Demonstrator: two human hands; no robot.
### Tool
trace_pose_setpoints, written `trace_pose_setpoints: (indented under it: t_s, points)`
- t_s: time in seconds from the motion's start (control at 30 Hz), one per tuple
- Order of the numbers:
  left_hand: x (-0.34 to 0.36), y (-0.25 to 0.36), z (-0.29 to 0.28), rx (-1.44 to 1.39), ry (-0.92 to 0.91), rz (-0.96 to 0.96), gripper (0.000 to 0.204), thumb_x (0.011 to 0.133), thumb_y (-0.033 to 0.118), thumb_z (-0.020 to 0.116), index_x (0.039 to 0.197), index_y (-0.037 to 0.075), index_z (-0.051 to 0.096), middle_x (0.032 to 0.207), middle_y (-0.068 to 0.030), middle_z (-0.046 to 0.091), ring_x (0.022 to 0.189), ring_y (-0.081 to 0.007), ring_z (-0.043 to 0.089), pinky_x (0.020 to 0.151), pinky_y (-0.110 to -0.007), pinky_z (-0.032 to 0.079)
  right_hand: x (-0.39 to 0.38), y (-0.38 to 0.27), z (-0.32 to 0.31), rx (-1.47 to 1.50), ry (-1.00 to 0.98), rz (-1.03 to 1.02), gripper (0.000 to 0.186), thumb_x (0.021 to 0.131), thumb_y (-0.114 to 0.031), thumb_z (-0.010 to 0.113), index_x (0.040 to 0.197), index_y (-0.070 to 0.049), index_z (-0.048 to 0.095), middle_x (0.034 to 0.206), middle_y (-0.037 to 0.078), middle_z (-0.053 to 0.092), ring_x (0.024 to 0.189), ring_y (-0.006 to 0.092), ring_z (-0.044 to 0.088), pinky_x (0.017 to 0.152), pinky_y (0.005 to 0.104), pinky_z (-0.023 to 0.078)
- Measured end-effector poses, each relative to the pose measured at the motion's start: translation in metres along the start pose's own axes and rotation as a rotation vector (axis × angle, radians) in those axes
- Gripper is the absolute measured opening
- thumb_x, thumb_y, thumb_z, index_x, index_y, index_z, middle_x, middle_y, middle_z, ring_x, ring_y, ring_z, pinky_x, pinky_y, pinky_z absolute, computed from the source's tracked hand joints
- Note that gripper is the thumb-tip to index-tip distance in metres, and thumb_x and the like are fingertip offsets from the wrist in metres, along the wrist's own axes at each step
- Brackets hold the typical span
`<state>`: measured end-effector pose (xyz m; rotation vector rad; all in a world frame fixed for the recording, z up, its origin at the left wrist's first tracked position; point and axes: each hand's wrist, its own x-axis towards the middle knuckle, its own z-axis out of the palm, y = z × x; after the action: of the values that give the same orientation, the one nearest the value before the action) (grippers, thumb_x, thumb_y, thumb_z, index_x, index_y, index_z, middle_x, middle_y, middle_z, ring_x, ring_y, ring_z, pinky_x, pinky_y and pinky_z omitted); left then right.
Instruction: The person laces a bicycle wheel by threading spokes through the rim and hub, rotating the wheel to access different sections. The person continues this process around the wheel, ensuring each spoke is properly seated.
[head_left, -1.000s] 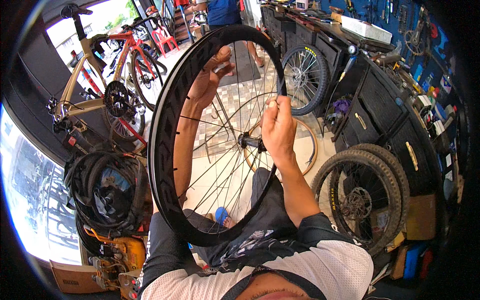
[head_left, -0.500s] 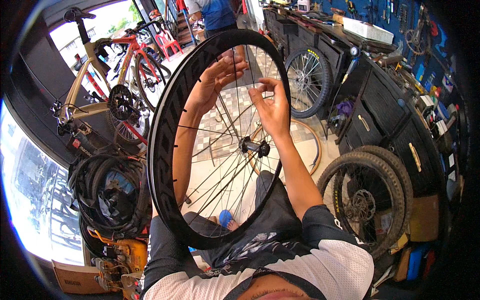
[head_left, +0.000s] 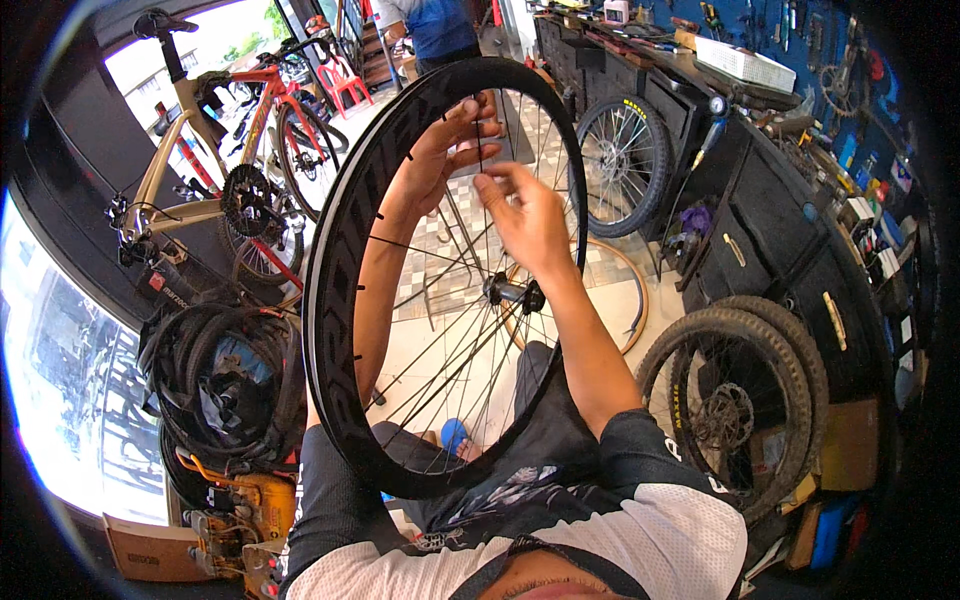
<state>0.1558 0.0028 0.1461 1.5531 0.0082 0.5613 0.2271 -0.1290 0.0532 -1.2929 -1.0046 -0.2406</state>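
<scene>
A black deep-rimmed bicycle wheel (head_left: 336, 320) stands upright before me, tilted, its lower rim close to my lap. Thin black spokes run in to its black hub (head_left: 512, 292). My left hand (head_left: 450, 150) reaches behind the rim, near the upper spokes, its fingers curved and apart. Close by, my right hand (head_left: 530, 220) has thumb and forefinger brought together at an upright spoke (head_left: 478, 135). The exact contact of the fingertips is partly hidden.
Bicycles, one with a tan frame (head_left: 160, 175), stand at left above a heap of black tyres (head_left: 220, 370). A knobby-tyred wheel (head_left: 625, 165) leans on dark cabinets; worn wheels (head_left: 740, 400) stand at right. A tan-edged tyre (head_left: 640, 290) lies on the floor. Another person (head_left: 430, 35) stands ahead.
My right hand has moved left toward the left hand, and its thumb and forefinger have come together. My left fingers have curled slightly. The wheel has shifted slightly right.
</scene>
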Motion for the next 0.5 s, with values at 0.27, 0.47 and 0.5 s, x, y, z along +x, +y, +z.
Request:
trace_pose_setpoints:
  t_s: [0.27, 0.47, 0.5]
  points:
    - [0.004, -0.007, 0.006, 0.058, -0.026, -0.016, 0.073, 0.102, 0.058, 0.065, 0.151, 0.005, 0.055, 0.141, -0.0076, 0.062, 0.122, -0.0170, 0.062, 0.104, -0.039, 0.056, -0.031, 0.006, 0.016, -0.026, -0.008, 0.208, 0.058, 0.113, -0.048, 0.048, 0.082, -0.003, 0.068, 0.064, 0.015, 0.067, 0.060, 0.0362, 0.069, 0.059, 0.0450, 0.051]
    - [0.004, -0.013, -0.006, 0.016, -0.005, 0.050, 0.049, 0.106, 0.041, 0.064, 0.138, 0.005, 0.064, 0.130, -0.0066, 0.068, 0.113, -0.0194, 0.065, 0.098, -0.038, 0.056, -0.040, 0.008, 0.026, 0.041, 0.141, 0.140, 0.058, 0.114, -0.042, 0.046, 0.076, -0.002, 0.064, 0.060, 0.014, 0.062, 0.056, 0.0328, 0.066, 0.057, 0.0443, 0.050]
    - [0.005, -0.016, -0.007, 0.006, -0.004, 0.068, 0.048, 0.106, 0.041, 0.063, 0.137, 0.005, 0.064, 0.129, -0.0072, 0.068, 0.113, -0.0200, 0.066, 0.098, -0.038, 0.056, -0.043, 0.010, 0.027, 0.084, 0.179, 0.138, 0.059, 0.115, -0.042, 0.046, 0.074, -0.003, 0.062, 0.059, 0.010, 0.060, 0.055, 0.0258, 0.063, 0.055, 0.0398, 0.047]
